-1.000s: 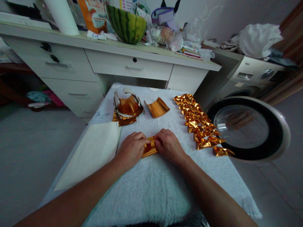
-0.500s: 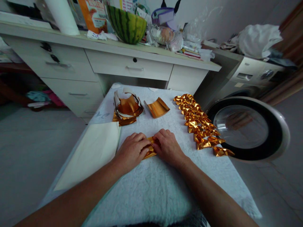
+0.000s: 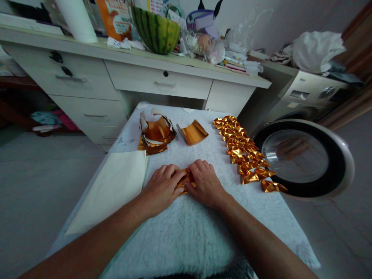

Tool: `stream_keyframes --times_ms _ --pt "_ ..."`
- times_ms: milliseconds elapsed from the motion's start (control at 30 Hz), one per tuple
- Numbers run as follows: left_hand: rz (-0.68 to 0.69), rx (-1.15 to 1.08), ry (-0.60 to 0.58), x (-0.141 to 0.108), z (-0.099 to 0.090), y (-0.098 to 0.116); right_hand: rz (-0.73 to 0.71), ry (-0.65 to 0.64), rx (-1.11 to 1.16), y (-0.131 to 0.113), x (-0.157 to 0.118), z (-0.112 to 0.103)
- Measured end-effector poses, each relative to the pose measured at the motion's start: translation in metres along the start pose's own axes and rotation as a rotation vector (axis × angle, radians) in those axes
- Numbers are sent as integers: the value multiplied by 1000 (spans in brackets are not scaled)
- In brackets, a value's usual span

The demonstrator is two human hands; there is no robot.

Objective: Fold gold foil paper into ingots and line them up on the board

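Observation:
Between my two hands a sheet of gold foil paper (image 3: 184, 182) lies on the cloth-covered table (image 3: 186, 232), partly hidden by my fingers. My left hand (image 3: 166, 182) is closed on its left side, with thumb and fingers pressing the paper. On its right side my right hand (image 3: 205, 181) grips it the same way, thumb near the middle. Farther back sit a curled stack of gold foil sheets (image 3: 157, 133) and a smaller curved set of sheets (image 3: 194, 132). Rows of folded gold foil pieces (image 3: 242, 149) stand on the right, with a single folded piece (image 3: 272, 186) nearest me.
A cream-coloured paper sheet (image 3: 112, 190) covers the table's left part. Behind stands a white drawer desk (image 3: 162, 82) bearing a cut watermelon (image 3: 157, 31) and assorted packages. On the right, a washing machine's round door (image 3: 343, 159) hangs open beside the table.
Both thumbs have shifted slightly on the gold foil paper, and the right thumb now lies lower and more toward the left. Less of the paper shows between my hands.

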State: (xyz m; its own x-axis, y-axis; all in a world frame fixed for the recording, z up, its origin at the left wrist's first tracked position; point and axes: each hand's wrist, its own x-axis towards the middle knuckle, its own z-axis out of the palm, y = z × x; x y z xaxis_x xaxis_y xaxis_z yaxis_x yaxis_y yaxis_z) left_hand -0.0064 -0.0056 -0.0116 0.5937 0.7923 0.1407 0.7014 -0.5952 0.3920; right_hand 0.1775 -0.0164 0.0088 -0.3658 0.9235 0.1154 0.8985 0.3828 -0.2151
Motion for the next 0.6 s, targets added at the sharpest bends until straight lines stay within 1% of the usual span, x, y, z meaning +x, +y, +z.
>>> stream_keyframes --times_ms 433,600 --pt "40 -78 -60 -1 -3 -8 18 18 -28 -4 -3 4" --pt "35 -113 -86 -2 -5 -9 5 -7 -24 -2 -3 1"
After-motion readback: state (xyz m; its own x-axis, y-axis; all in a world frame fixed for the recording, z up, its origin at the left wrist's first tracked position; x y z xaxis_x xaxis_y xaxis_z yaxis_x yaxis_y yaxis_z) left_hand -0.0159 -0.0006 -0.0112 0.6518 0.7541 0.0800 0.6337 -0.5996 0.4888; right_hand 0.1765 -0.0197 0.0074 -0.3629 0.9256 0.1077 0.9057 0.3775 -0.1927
